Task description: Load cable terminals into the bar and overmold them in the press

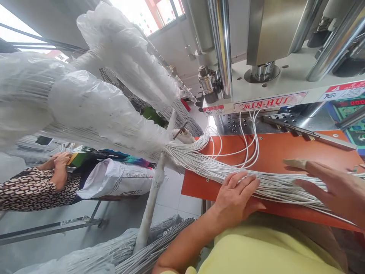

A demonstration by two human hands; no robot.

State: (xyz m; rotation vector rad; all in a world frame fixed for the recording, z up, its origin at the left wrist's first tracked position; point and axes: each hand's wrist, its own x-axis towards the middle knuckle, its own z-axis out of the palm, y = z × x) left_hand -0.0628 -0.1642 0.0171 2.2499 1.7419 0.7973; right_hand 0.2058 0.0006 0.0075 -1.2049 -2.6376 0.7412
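Observation:
A thick bundle of thin white wires (282, 182) runs across the orange work surface (273, 148). My left hand (236, 196) lies over the bundle's near side, its fingers curved across the wires and its thumb along the near edge. Farther right, my right hand (333, 186) is over the bundle with its fingers spread. One of its fingers wears a beige cover (296, 163). Whether the right hand touches the wires I cannot tell. Several loose wires (253, 140) loop up from the bundle to the press machine (264, 93).
Plastic-wrapped wire bundles (108, 110) hang at left across a wrapped post (151, 205). A metal bar (310, 133) lies at the surface's back right. Beyond are a white sack (116, 179) and another person's hands (60, 161). More wires (159, 247) lie low in front.

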